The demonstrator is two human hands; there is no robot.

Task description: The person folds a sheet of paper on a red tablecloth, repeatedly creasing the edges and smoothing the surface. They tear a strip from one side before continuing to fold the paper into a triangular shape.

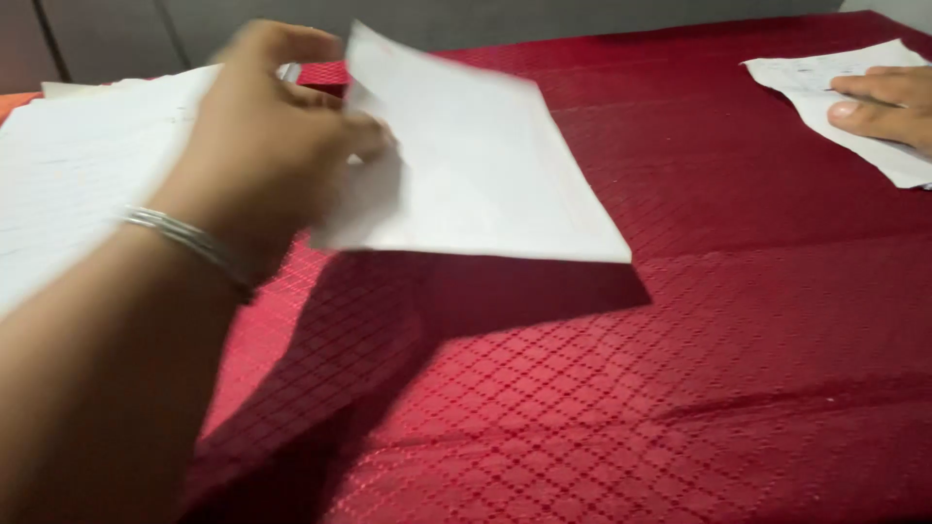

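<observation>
The left hand (277, 146), with a thin silver bangle (189, 243) at its wrist, is pinching a plain white rectangular sheet of paper (476, 165) by its near left corner, fingers closed on it, and is holding it lifted and tilted above the middle of the table, which is wearing a dark red diamond-patterned cloth (680, 388); its shadow is falling on the cloth beneath. A stack of white lined papers (78, 165) is lying by the table's left edge. Near the far right corner, the right hand (888, 107) is resting flat, fingers together, pressing on another white printed sheet (825, 87). Judging by this, one sheet is placed at the right, one is in the air, and the stack is waiting.
</observation>
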